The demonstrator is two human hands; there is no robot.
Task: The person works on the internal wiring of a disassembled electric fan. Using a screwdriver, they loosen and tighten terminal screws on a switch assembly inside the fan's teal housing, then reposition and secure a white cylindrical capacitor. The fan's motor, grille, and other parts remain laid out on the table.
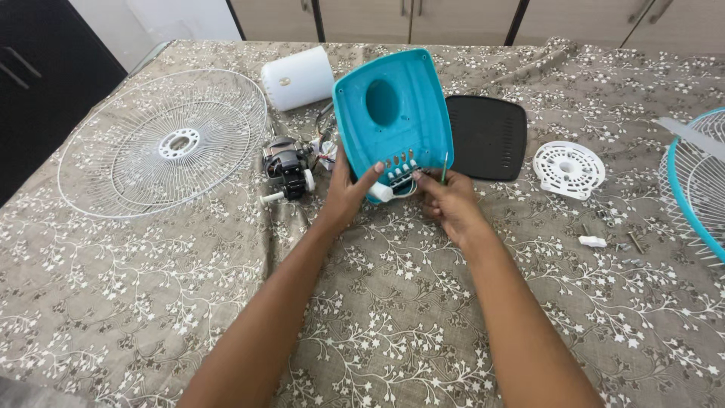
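Observation:
My left hand [349,193] grips the lower left edge of a turquoise plastic fan base cover [393,113], holding it tilted up off the table with its hollow inside facing me. A white switch block with wires [396,181] sits at the cover's lower edge. My right hand [447,200] is closed on a thin green-handled screwdriver [444,166], its tip pointing up at the cover's lower right edge beside the switch block.
On the floral cloth lie a white wire fan guard [162,143] at left, a fan motor [287,168], a white cylinder housing [297,77], a black base plate [487,136], a white round plastic disc [569,168], loose screws and a small white part [593,242], and a turquoise-rimmed guard [698,181] at right.

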